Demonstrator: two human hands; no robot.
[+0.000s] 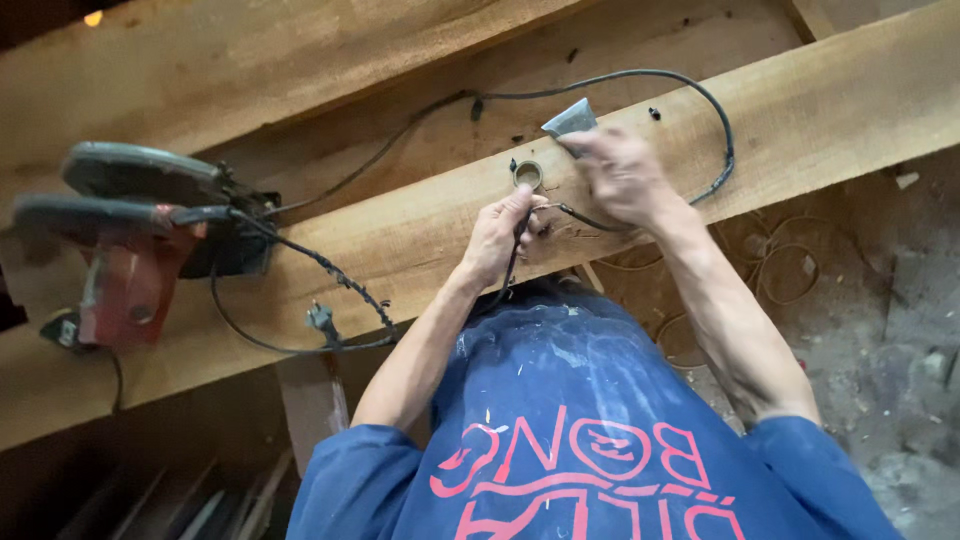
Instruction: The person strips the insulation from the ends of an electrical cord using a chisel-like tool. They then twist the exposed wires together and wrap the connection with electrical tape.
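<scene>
My left hand [500, 235] is closed around a black cable [512, 268] that hangs down over the edge of a thick wooden beam [800, 110]. My right hand [622, 178] rests on the beam and pinches a thin wire end [570, 210] running toward the left hand. Its fingertips touch a grey, wedge-shaped metal piece [568, 120]. A small roll of tape [527, 175] lies on the beam between the two hands. The same cable loops over the beam behind my right hand [700, 95].
A red and black circular saw [140, 230] sits on the beam at the left, and its cord ends in a plug [320, 320]. More beams [250, 70] lie behind. The dusty floor [880, 330] with coiled wire [780, 265] is at the right.
</scene>
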